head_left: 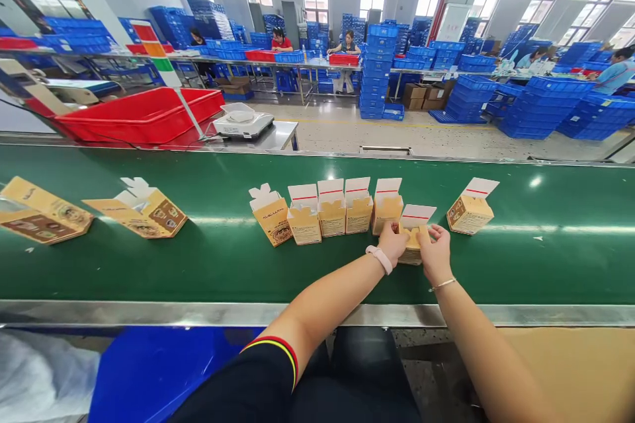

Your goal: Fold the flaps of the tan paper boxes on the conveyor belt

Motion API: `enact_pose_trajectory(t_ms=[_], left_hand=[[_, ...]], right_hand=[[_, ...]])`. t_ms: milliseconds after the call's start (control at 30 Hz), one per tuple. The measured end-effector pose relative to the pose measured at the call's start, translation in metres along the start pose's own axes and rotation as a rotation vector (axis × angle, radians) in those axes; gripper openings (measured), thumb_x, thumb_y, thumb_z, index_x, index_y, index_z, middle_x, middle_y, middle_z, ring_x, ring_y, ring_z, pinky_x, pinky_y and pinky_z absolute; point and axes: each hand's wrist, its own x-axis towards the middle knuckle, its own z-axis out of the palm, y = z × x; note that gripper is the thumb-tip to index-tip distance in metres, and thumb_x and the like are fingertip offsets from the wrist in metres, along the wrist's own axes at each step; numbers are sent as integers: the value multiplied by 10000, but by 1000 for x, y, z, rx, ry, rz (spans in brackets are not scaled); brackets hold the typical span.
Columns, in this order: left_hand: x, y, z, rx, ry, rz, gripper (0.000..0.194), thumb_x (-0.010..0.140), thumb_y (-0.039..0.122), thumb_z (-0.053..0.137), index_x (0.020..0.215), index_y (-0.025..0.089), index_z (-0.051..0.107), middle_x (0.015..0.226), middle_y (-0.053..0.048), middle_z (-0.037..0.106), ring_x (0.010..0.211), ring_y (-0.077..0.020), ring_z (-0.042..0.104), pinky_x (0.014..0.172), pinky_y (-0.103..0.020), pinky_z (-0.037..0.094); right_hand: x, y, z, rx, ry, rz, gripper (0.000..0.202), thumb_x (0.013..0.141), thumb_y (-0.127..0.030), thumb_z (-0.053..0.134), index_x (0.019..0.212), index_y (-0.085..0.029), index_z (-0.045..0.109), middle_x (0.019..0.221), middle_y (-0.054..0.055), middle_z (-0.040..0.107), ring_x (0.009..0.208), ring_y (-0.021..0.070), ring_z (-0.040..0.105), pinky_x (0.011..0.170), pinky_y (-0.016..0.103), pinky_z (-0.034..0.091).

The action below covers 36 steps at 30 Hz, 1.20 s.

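A small yellow carton (413, 234) with its white lid flap up stands on the green conveyor belt (198, 264). My left hand (393, 242) grips its left side and my right hand (435, 252) grips its right side. A row of several like cartons (331, 211), flaps up, stands just beyond and to the left. One more open carton (469, 210) stands to the right. Two cartons lie on their sides at the far left, one closed (42, 218) and one with its flap open (143, 209).
A red bin (139, 115) and a white scale (243, 122) sit beyond the belt at the left. Stacks of blue crates (540, 106) fill the floor behind. Other people sit at far tables. A steel rim (149, 312) edges the belt near me.
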Motion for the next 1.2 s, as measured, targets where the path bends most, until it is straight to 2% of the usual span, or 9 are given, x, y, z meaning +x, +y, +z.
enact_pose_trajectory(t_ms=[133, 233, 333, 467, 600, 767, 900, 1033, 1200], left_hand=[[-19, -4, -16, 41, 12, 137, 245, 760, 129, 632, 969, 168, 510, 1082, -95, 596, 944, -155, 584, 911, -319, 467], [-28, -13, -38, 160, 65, 304, 218, 752, 178, 637, 943, 176, 533, 1038, -76, 590, 914, -166, 558, 897, -343, 466], [-30, -20, -54, 244, 87, 402, 164, 742, 178, 622, 889, 186, 550, 947, -51, 594, 885, -171, 556, 876, -348, 471], [-24, -20, -56, 322, 60, 531, 221, 736, 186, 600, 955, 196, 567, 997, -68, 611, 967, -208, 574, 915, -393, 467], [-11, -15, -42, 382, -75, 713, 471, 745, 197, 581, 1211, 190, 514, 1310, -137, 537, 1242, -263, 482, 1078, -456, 364], [16, -5, -26, 446, -141, 733, 519, 772, 199, 563, 1288, 202, 507, 1422, -110, 474, 1359, -260, 378, 1137, -458, 295], [34, 5, -16, 541, -140, 755, 164, 825, 195, 533, 916, 231, 664, 1078, -76, 695, 1229, -257, 503, 1079, -470, 349], [43, 14, 6, 489, 29, 615, 202, 789, 208, 602, 609, 206, 513, 762, -68, 638, 967, -246, 588, 928, -407, 447], [48, 20, 37, 131, 125, 238, 259, 699, 24, 587, 897, 175, 516, 1055, -91, 612, 1012, -194, 583, 934, -330, 451]], right_hand=[[-25, 9, -20, -404, -34, -704, 423, 660, -471, 700, 1001, -243, 595, 1226, 124, 535, 1240, 364, 426, 1049, 574, 273], [-25, 22, -30, -660, -251, -851, 147, 750, -368, 660, 881, -301, 655, 1189, 55, 616, 1241, 364, 447, 1067, 639, 145], [2, 30, -35, -771, -191, -770, 127, 798, -256, 574, 879, -284, 667, 1266, 60, 595, 1312, 390, 373, 1043, 698, 102], [46, 25, -30, -653, -107, -706, 416, 827, -329, 506, 1214, -190, 570, 1457, 169, 388, 1408, 421, 156, 1032, 736, 72], [63, 11, -8, -240, -333, -641, 727, 764, -575, 563, 1350, -164, 434, 1477, 174, 349, 1392, 332, 269, 1095, 572, 255], [62, 3, 12, 144, -500, -343, 614, 660, -699, 644, 1049, -224, 643, 1186, 107, 623, 1153, 297, 545, 1007, 502, 410], [61, 3, 11, 108, -391, -304, 473, 636, -669, 666, 728, -205, 660, 1046, 91, 643, 1068, 281, 568, 982, 450, 421], [64, 3, 15, 87, -94, -76, 361, 619, -528, 683, 679, -194, 560, 944, 70, 601, 916, 227, 578, 838, 371, 487], [80, 9, 22, 89, 8, 147, 392, 553, -331, 687, 843, -226, 445, 788, -10, 527, 691, 170, 571, 576, 295, 507]])
